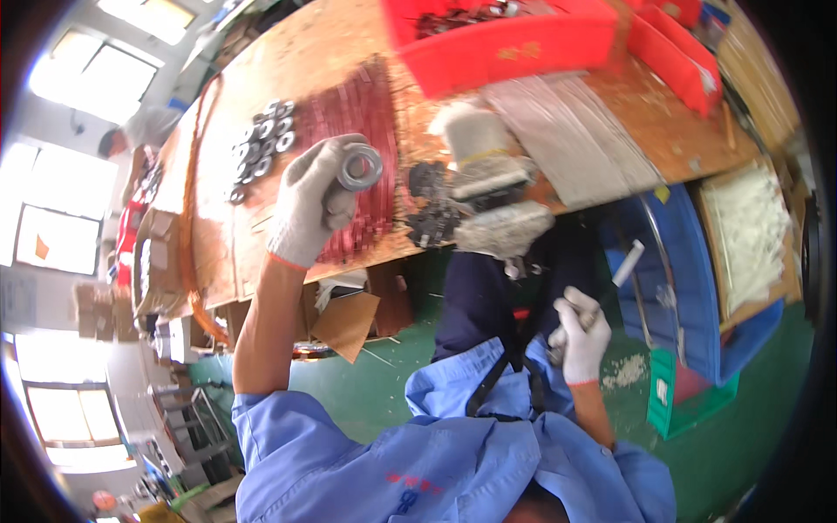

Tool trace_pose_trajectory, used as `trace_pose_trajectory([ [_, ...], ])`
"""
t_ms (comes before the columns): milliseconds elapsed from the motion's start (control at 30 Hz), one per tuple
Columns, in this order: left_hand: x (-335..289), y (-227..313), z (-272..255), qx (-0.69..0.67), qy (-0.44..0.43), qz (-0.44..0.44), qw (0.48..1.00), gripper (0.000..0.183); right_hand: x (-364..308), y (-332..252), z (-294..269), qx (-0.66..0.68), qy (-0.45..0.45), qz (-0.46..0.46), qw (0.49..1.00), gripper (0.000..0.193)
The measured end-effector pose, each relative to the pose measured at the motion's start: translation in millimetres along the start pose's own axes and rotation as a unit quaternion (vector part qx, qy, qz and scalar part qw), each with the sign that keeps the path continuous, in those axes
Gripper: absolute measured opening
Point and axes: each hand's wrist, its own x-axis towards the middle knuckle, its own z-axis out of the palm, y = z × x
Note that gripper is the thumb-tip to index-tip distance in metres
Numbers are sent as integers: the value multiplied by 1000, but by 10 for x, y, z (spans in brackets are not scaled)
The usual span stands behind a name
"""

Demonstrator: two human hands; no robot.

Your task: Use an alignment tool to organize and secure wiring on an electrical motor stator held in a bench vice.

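My left hand (309, 196), in a white knit glove, is raised over the workbench and grips a shiny metal ring (359, 167) between thumb and fingers. Below it lies a wide bundle of dark red strips (379, 113). Left of that bundle stand rows of similar metal rings (261, 139). My right hand (582, 338), also gloved, is held low beside my lap, right of my thigh. Its fingers are curled closed, and whatever they may hold is hidden. Small dark metal pieces (432, 205) are heaped near the bench edge, next to a cloth-wrapped fixture (488, 157).
A red bin (514, 52) with dark red pieces sits at the back of the workbench (305, 44); another red bin (671, 61) is to its right. Pale strips (575, 131) lie before them. A blue container (649, 279) and green crate (658, 410) stand at right.
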Motion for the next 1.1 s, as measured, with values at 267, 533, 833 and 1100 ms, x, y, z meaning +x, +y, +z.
trace_pose_trajectory([
  [267, -63, 60, 1062, 218, -187, 81, 955, 42, -93, -52, 325, 41, -110, -52, 992, 18],
  [533, 237, 558, 1456, 544, -328, 96, 767, 35, -102, -73, 316, 35, -141, -37, 989, 16],
  [833, 179, 910, 1872, 736, -327, 52, 591, 56, 211, -322, 664, 475, -248, 3, 844, 38],
  [1100, 362, 546, 1585, 691, -337, 60, 637, 43, -204, -1223, 666, -119, -189, -394, 891, 17],
])
